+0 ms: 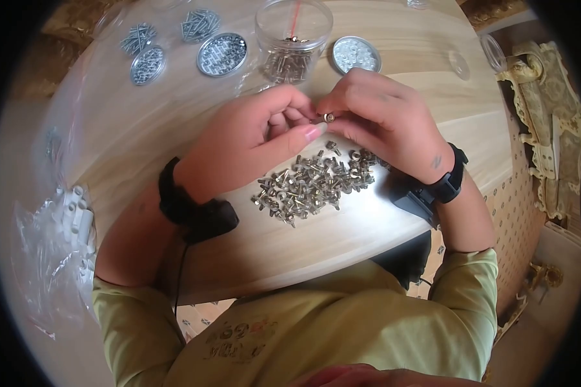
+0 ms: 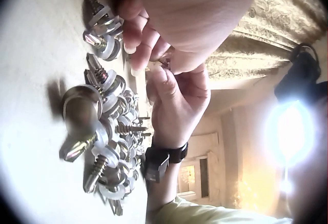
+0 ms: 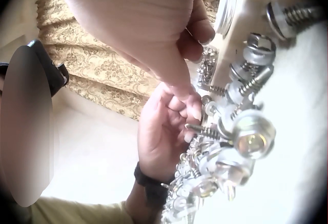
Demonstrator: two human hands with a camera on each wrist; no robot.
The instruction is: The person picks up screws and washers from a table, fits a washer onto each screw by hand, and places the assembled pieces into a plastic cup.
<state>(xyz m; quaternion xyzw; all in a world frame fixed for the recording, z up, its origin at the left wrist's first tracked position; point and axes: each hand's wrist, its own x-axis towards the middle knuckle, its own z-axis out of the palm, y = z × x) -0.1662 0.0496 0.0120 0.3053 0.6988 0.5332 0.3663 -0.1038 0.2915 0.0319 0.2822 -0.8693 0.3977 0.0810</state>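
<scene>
Above the middle of the table, my left hand and right hand meet at a small self-drilling screw with a hex head. Thumb and finger of the left hand pinch one side of it, and the right hand's thumb and forefinger pinch the other. In both wrist views the fingertips hide most of this screw. Just below the hands lies a loose pile of similar screws, many with pale washers under their heads. Their drill tips and threads show large in the left wrist view, where one screw points sideways.
Behind the hands stands a clear plastic jar of screws. Round lids hold small metal parts and clear pieces. Two heaps of long screws lie at the back left. A plastic bag with white tubes is at the left edge.
</scene>
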